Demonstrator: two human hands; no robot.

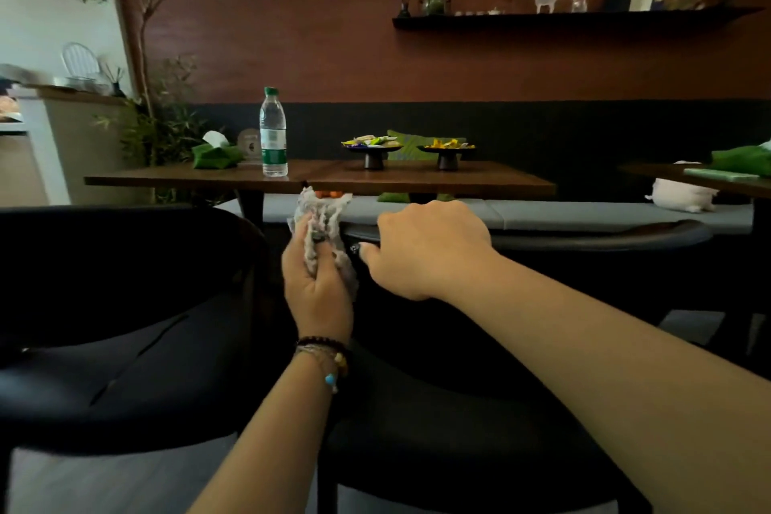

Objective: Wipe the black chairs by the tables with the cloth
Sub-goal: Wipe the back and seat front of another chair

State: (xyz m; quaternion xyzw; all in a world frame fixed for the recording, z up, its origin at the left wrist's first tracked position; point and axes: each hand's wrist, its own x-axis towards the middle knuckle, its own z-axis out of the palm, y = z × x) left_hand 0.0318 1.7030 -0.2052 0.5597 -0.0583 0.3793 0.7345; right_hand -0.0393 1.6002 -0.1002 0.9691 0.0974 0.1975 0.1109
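A crumpled grey cloth (323, 227) was clutched in the left hand (316, 284), fingers curled round it, at the centre of the view. Beaded bracelets (327, 359) were worn on that wrist. Just beside it, toward 3 o'clock, the curved top rail of a black chair (584, 238) was gripped by the right hand (425, 250), fingers wrapped over the rail's near end and thumb underneath. The cloth was held touching or very close to that rail's end; which could not be told. A second black chair (125, 346) was seen at 9 o'clock. Toward 12 o'clock a wooden table (479, 179) was set, on which a water bottle (273, 134), a green tissue holder (215, 154) and two small stands of sweets (373, 148) were placed.
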